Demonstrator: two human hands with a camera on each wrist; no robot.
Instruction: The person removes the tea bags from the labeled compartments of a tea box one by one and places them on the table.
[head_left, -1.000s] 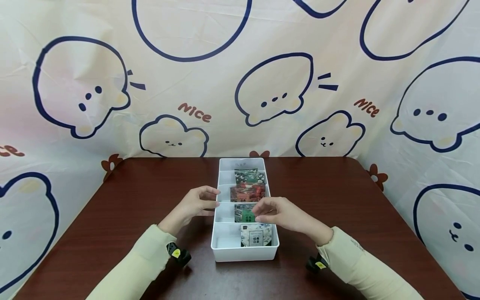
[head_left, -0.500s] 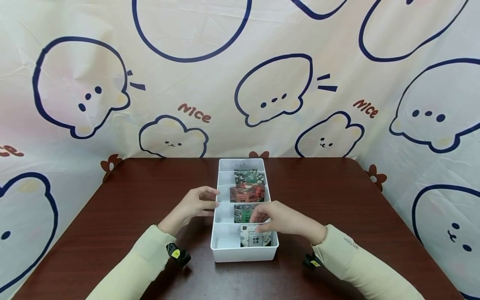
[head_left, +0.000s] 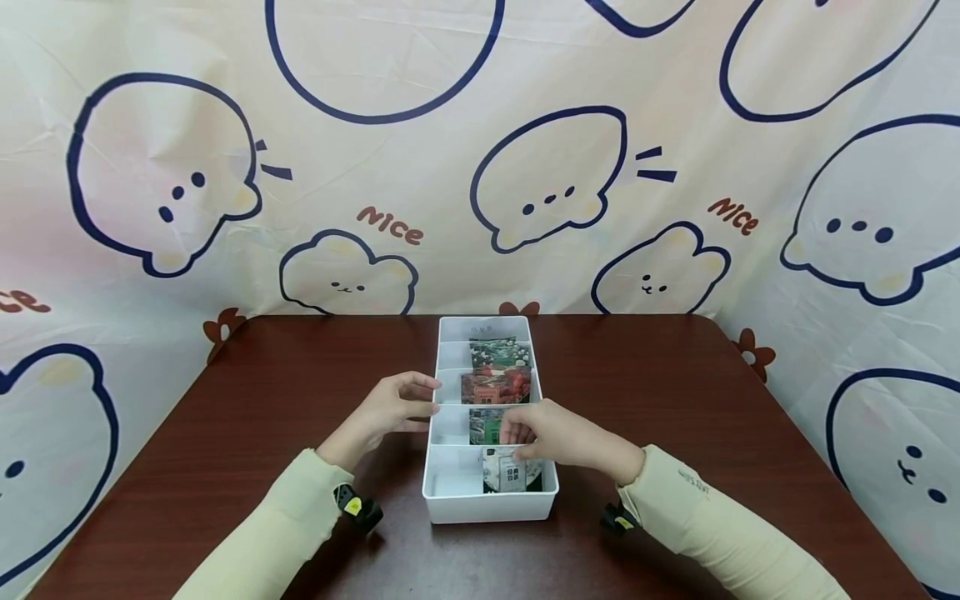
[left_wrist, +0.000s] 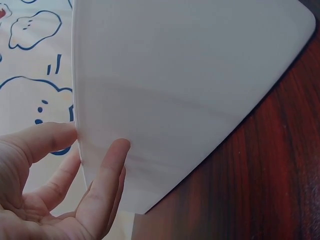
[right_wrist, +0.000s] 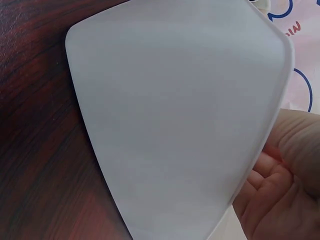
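A long white divided box (head_left: 452, 507) stands lengthwise on the table. Its front compartment holds a white floral tea packet (head_left: 510, 477); a green packet (head_left: 482, 427) is in the compartment behind. My right hand (head_left: 572, 432) reaches over the box's right rim, fingers curled at the front divider and thumb at the white packet's upper edge; it seems to pinch that edge, though the fingertips are partly hidden. My left hand (head_left: 384, 412) rests at the box's left side with loosely bent fingers. In the left wrist view, its fingers (left_wrist: 106, 175) touch the white wall.
Farther back in the box are a red packet (head_left: 491, 388) and a dark green packet with white flowers (head_left: 501, 354). The dark brown table (head_left: 315, 358) runs back to a cartoon-printed curtain (head_left: 435, 167).
My right hand has come down and nearer, from above the green packet to the white one. The white packet's face has shifted, and dark patches now show at its lower corners. The left hand stays put.
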